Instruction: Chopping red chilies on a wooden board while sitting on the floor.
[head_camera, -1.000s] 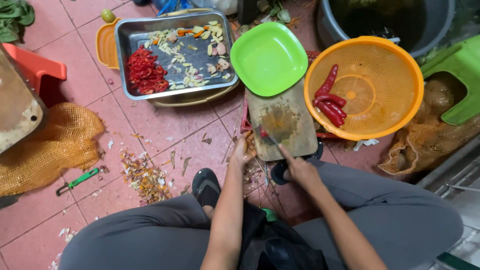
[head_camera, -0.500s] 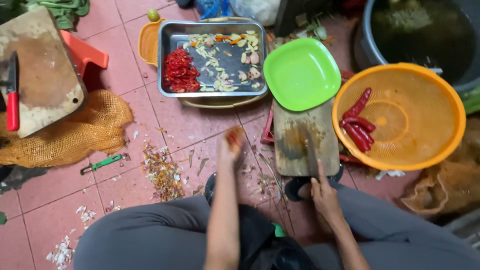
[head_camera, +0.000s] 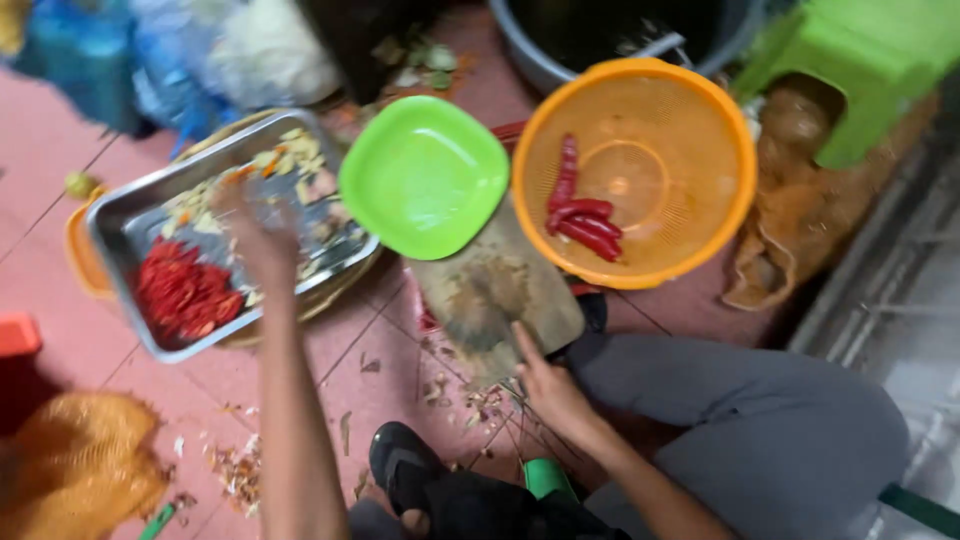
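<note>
Since only the head camera looks down here, every line below is from that view, with places given from the wooden chopping board (head_camera: 497, 292).

Left hand: the left hand (head_camera: 262, 232) is stretched over the steel tray (head_camera: 118, 222), well to the left of the board. It is blurred, so I cannot tell how far its fingers are spread or whether it has hold of anything.

Right hand: the right hand (head_camera: 548, 385) lies at the near edge of the board, fingers loosely bent, one fingertip touching the wood. It appears to grip nothing, though the underside is hidden.

Tray: it holds a heap of cut red chillies (head_camera: 183, 292) at its near left corner and pale chopped pieces (head_camera: 290, 160) farther back.

Handling: the cut chilli looks light, soft and moist, likely to cling to fingers. It is best pinched or scooped in a loose bunch. The tray is stiff, and its rim is the place to grip it.

Other things: a green plate (head_camera: 425, 175) overlaps the far end of the board. An orange colander (head_camera: 700, 130) with whole red chillies (head_camera: 580, 215) sits just to its right. Scraps (head_camera: 240, 470) lie on the tiled floor (head_camera: 370, 350) to its near left.
</note>
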